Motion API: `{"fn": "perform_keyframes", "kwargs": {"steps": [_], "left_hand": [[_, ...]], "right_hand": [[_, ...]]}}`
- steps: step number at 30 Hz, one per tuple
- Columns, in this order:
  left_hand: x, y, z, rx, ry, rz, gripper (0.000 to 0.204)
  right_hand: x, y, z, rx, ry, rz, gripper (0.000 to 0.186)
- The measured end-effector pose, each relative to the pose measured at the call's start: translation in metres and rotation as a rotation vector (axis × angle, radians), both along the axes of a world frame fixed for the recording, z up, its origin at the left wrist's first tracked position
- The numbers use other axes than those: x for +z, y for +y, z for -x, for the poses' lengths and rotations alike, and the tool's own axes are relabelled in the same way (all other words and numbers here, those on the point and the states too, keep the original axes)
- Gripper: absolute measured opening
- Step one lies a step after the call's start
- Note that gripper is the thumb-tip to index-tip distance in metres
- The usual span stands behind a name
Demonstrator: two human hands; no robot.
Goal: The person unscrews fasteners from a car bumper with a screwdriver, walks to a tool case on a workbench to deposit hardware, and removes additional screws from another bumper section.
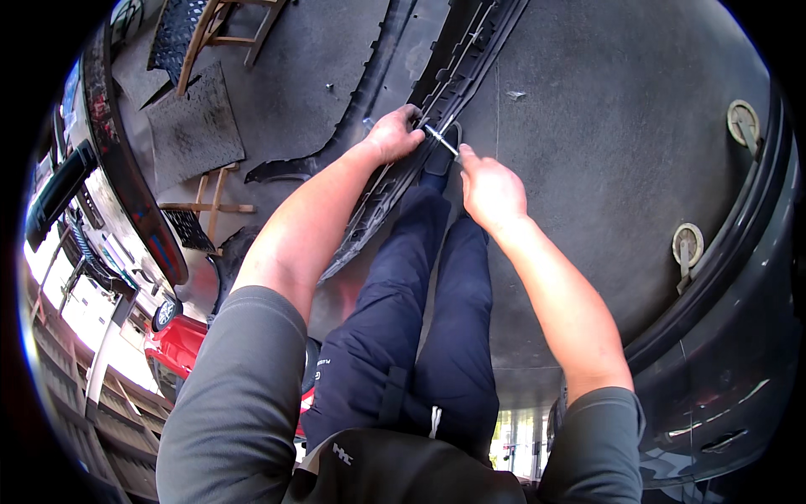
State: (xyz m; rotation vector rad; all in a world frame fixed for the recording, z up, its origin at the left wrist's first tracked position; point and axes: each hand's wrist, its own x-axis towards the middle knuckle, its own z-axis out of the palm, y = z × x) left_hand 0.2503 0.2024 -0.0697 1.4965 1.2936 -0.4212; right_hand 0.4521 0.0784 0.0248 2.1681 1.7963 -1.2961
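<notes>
Fingers of the right hand (495, 191) are curled around one end of a slim silver hand tool (442, 141); the left hand (396, 137) is at its other end, where I cannot tell whether the fingers pinch it or only touch the trim. Grey floor (579, 143) spreads beneath everything. Along the right side curves a dark, glossy car body (722, 378). A long black plastic trim strip (457, 84) runs diagonally from the top edge, passing under the hands, down beside the navy trouser legs (390, 294). Left of it lies a curved black panel (357, 105), then a flat dark board (197, 122). The tool, smallest, bridges both hands above the strip.
</notes>
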Motion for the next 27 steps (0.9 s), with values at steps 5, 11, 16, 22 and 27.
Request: {"fn": "perform_keyframes", "kwargs": {"steps": [5,11,16,22,27], "left_hand": [[-0.005,-0.001,-0.003,0.009,-0.007,-0.005,0.039],[0.000,-0.005,-0.005,0.044,0.011,-0.023,0.038],[0.002,-0.003,-0.003,0.047,0.013,-0.036,0.039],[-0.002,-0.002,-0.008,0.057,-0.007,-0.052,0.041],[0.006,-0.003,-0.008,0.039,0.027,-0.014,0.041]], "right_hand": [[-0.045,-0.030,0.002,-0.332,0.248,-0.248,0.045],[-0.007,-0.016,-0.005,-1.123,1.043,0.730,0.045],[0.002,-0.013,-0.002,-1.151,0.887,0.419,0.037],[-0.018,-0.034,0.000,-0.383,0.154,-0.286,0.034],[0.004,-0.020,-0.002,-0.921,0.739,0.134,0.043]]}}
